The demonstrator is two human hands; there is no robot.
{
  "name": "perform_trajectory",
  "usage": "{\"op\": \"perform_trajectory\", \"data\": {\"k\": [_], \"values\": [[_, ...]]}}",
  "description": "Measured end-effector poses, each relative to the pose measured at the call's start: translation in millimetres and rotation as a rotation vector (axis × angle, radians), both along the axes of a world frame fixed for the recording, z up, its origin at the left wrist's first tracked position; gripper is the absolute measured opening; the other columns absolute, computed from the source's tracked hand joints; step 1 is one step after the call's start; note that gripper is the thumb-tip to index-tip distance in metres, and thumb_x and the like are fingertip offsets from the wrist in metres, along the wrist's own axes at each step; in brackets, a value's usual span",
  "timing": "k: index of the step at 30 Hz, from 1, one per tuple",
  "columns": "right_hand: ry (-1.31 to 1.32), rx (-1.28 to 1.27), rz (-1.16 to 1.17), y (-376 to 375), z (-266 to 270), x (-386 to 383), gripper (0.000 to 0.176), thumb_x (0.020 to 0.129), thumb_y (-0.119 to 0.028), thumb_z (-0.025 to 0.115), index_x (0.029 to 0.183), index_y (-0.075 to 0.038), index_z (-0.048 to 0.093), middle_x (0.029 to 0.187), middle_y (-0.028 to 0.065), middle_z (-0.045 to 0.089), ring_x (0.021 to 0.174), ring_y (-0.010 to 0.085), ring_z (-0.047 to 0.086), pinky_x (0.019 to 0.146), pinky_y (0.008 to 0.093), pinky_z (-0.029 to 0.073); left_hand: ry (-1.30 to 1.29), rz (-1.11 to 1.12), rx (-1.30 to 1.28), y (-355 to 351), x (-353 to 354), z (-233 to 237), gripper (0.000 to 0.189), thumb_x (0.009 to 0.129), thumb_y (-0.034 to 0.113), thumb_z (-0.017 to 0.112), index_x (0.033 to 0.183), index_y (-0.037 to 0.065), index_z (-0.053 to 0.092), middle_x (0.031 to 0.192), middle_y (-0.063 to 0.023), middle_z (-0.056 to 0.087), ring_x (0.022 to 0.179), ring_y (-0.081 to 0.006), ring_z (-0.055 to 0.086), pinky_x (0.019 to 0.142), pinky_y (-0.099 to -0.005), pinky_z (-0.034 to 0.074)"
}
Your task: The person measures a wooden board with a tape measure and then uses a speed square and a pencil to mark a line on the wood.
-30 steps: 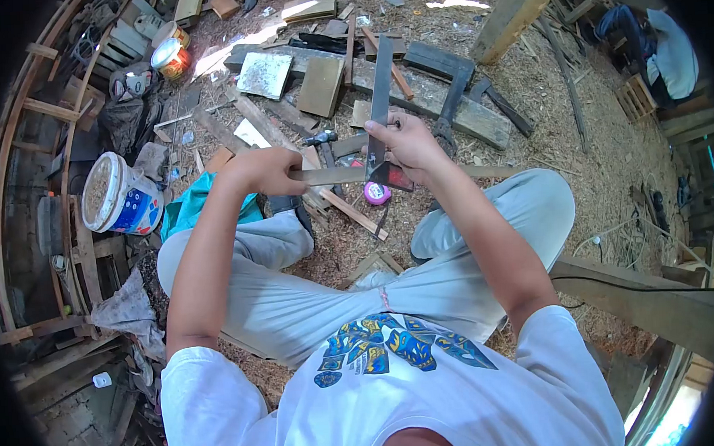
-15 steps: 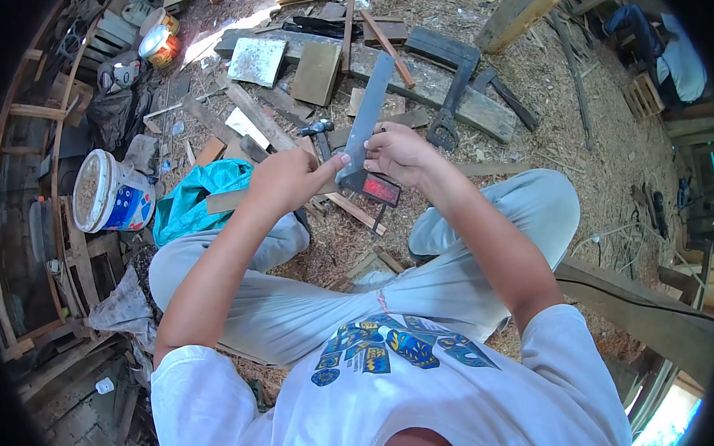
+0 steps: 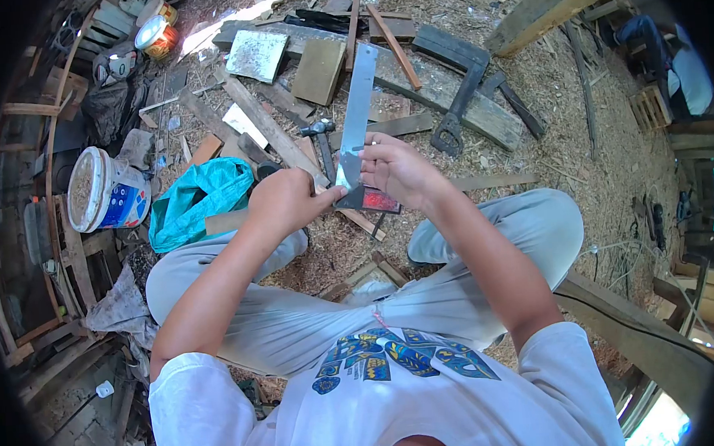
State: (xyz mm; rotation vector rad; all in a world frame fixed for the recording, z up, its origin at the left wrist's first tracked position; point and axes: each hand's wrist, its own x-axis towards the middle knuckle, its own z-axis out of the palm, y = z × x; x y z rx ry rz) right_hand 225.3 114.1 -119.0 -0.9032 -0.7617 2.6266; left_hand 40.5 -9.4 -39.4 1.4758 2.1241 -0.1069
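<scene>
A flat, straight metal blade [image 3: 357, 102] with a hole near its far end points away from me, its darker lower end between my hands. My left hand [image 3: 287, 198] is closed, with the thumb pressed at the blade's lower left edge. On the other side, my right hand [image 3: 398, 168] has its fingers curled against the blade's right edge. Just below the right fingers, a red piece with a dark frame [image 3: 382, 201] shows, partly hidden by the blade and hand. A hammer [image 3: 318, 130] lies on the ground past my left hand.
A handsaw with a dark handle [image 3: 448, 136] and scrap boards [image 3: 317, 70] lie ahead on shavings. A turquoise sack [image 3: 198, 199] and white bucket [image 3: 105, 190] stand left. A wooden post [image 3: 556, 11] rises at right; a person [image 3: 684, 68] is beyond.
The blade has turned more upright, its far end swinging left, and its lower end has come slightly nearer me. My right fingers have spread a little along its edge.
</scene>
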Motion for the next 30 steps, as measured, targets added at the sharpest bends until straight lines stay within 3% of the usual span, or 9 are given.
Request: {"op": "perform_trajectory", "data": {"k": [6, 8, 10, 12, 15, 18, 23, 26, 30], "values": [[-0.213, 0.194, 0.140, 0, 3, -6, 0.040, 0.103, -0.009, 0.060, 0.142, -0.001, 0.053, 0.129, 0.0126, 0.069, 0.122, 0.0226, 0.068, 0.110, 0.0402, 0.052, -0.072, 0.021, -0.065, 1, -2, -1, 0.070, 0.086, 0.070, 0.075, 0.074, 0.002, 0.079, 0.064, -0.0180, 0.069, 0.063, -0.0356, 0.072, 0.058, -0.0482, 0.055], [-0.271, 0.465, 0.177, -1, -8, -8, 0.056, 0.098, -0.013, 0.067, 0.149, 0.003, 0.051, 0.129, 0.0159, 0.068, 0.118, 0.0218, 0.067, 0.101, 0.0365, 0.054, -0.075, 0.030, -0.089, 3, -6, -6, 0.070, 0.087, 0.071, 0.075, 0.075, 0.002, 0.080, 0.064, -0.0176, 0.070, 0.063, -0.0353, 0.072, 0.059, -0.0475, 0.055], [-0.291, 0.472, 0.180, -3, -11, -7, 0.057, 0.097, -0.015, 0.068, 0.148, 0.004, 0.052, 0.130, 0.0165, 0.068, 0.116, 0.0224, 0.068, 0.099, 0.0369, 0.055, -0.078, 0.039, -0.111, 7, -7, -7, 0.069, 0.087, 0.071, 0.074, 0.076, 0.003, 0.080, 0.065, -0.0172, 0.070, 0.064, -0.0350, 0.072, 0.060, -0.0468, 0.056], [-0.309, 0.480, 0.184, -4, -13, -6, 0.057, 0.096, -0.017, 0.069, 0.148, 0.004, 0.054, 0.130, 0.0171, 0.068, 0.115, 0.0229, 0.069, 0.098, 0.0372, 0.055, -0.077, 0.063, -0.203, 13, -7, 0, 0.067, 0.087, 0.068, 0.075, 0.081, 0.002, 0.081, 0.076, -0.0208, 0.075, 0.077, -0.0376, 0.077, 0.073, -0.0475, 0.061], [-0.351, 0.603, 0.274, -2, -21, -3, 0.050, 0.102, -0.016, 0.068, 0.145, 0.003, 0.054, 0.123, 0.0118, 0.071, 0.113, 0.0195, 0.069, 0.097, 0.0353, 0.057, -0.125, 0.090, -0.214, 12, -12, -9, 0.069, 0.087, 0.070, 0.073, 0.079, 0.003, 0.080, 0.076, -0.0206, 0.075, 0.077, -0.0376, 0.076, 0.073, -0.0480, 0.061], [-0.388, 0.722, 0.268, -5, -24, -1, 0.062, 0.095, -0.030, 0.077, 0.143, 0.005, 0.059, 0.116, 0.0192, 0.074, 0.102, 0.0246, 0.074, 0.089, 0.0368, 0.058, -0.133, 0.073, -0.205, 14, -18, -16, 0.070, 0.090, 0.071, 0.070, 0.075, 0.004, 0.079, 0.066, -0.0150, 0.071, 0.064, -0.0309, 0.072, 0.061, -0.0446, 0.054], [-0.391, 0.890, 0.335, -8, -8, 4, 0.087, 0.081, -0.049, 0.091, 0.143, 0.004, 0.060, 0.104, 0.0181, 0.077, 0.094, 0.0272, 0.076, 0.085, 0.0398, 0.060, -0.126, 0.071, -0.227, 19, -25, -22, 0.073, 0.085, 0.075, 0.070, 0.077, 0.002, 0.080, 0.073, -0.0198, 0.074, 0.075, -0.0374, 0.076, 0.072, -0.0474, 0.060], [-0.425, 1.200, 0.300, -11, 0, 11, 0.079, 0.076, -0.047, 0.095, 0.132, 0.001, 0.065, 0.103, 0.0196, 0.076, 0.092, 0.0307, 0.076, 0.084, 0.0416, 0.059, -0.103, 0.060, -0.231, 25, -26, -17, 0.076, 0.084, 0.076, 0.070, 0.078, 0.001, 0.080, 0.074, -0.0201, 0.074, 0.076, -0.0372, 0.076, 0.072, -0.0473, 0.059], [-0.384, 1.224, 0.407, -2, 6, 19, 0.062, 0.079, -0.036, 0.096, 0.119, 0.000, 0.067, 0.106, 0.0133, 0.071, 0.092, 0.0242, 0.070, 0.086, 0.0371, 0.057, -0.123, 0.053, -0.268, 37, -32, -19, 0.079, 0.084, 0.078, 0.070, 0.081, 0.000, 0.081, 0.078, -0.0215, 0.076, 0.078, -0.0371, 0.077, 0.074, -0.0475, 0.060]]}}
